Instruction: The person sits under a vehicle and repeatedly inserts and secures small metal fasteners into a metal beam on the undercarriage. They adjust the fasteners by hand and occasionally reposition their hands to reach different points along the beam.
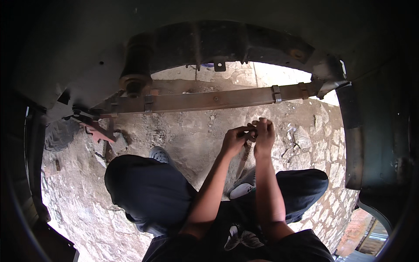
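I squat on stone ground under a vehicle's wheel arch. My left hand [234, 139] and my right hand [264, 136] meet in front of me, both closed on a long rusty bolt [245, 155] that hangs down between them. The fingers of both hands pinch its upper end. A rusty leaf spring [209, 100] runs across just beyond my hands, with metal clips around it. My knees in dark trousers flank my forearms.
A dark vehicle frame [227, 39] arches overhead, with a round bushing [134, 81] at the spring's left end. A reddish metal bracket [98, 131] and a tyre [59, 133] lie at left. Small metal parts [291, 139] rest on the ground at right.
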A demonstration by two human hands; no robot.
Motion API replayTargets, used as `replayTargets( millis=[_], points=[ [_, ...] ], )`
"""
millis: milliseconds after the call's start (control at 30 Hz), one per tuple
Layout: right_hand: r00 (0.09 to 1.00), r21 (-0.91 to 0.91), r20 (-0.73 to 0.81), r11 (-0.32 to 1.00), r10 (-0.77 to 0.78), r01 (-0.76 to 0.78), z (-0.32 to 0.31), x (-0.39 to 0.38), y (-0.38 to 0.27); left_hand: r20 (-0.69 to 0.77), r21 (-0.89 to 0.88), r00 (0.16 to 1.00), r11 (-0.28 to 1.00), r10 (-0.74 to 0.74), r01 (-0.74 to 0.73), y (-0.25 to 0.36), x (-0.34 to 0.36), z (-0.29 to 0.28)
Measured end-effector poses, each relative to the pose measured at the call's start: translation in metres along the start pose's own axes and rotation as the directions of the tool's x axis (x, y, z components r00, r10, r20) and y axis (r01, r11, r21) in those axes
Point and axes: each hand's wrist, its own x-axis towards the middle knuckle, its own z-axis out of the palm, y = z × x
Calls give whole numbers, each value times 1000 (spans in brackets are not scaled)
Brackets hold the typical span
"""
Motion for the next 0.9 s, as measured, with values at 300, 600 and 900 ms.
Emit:
replayTargets(
  millis=[300,600,900],
  points=[
    [524,-571,721,39,-453,820,33,83,-49,-199,-249,980,968,-18,-32,9,14,31],
    [766,-735,633,223,-112,640,74,107,-17,-443,-303,885,953,-142,1,-8,10,-7],
    [803,-728,560,342,-202,594,65,111,7,-432,-329,895,943,-107,-46,-20,1,-25]
  ],
)
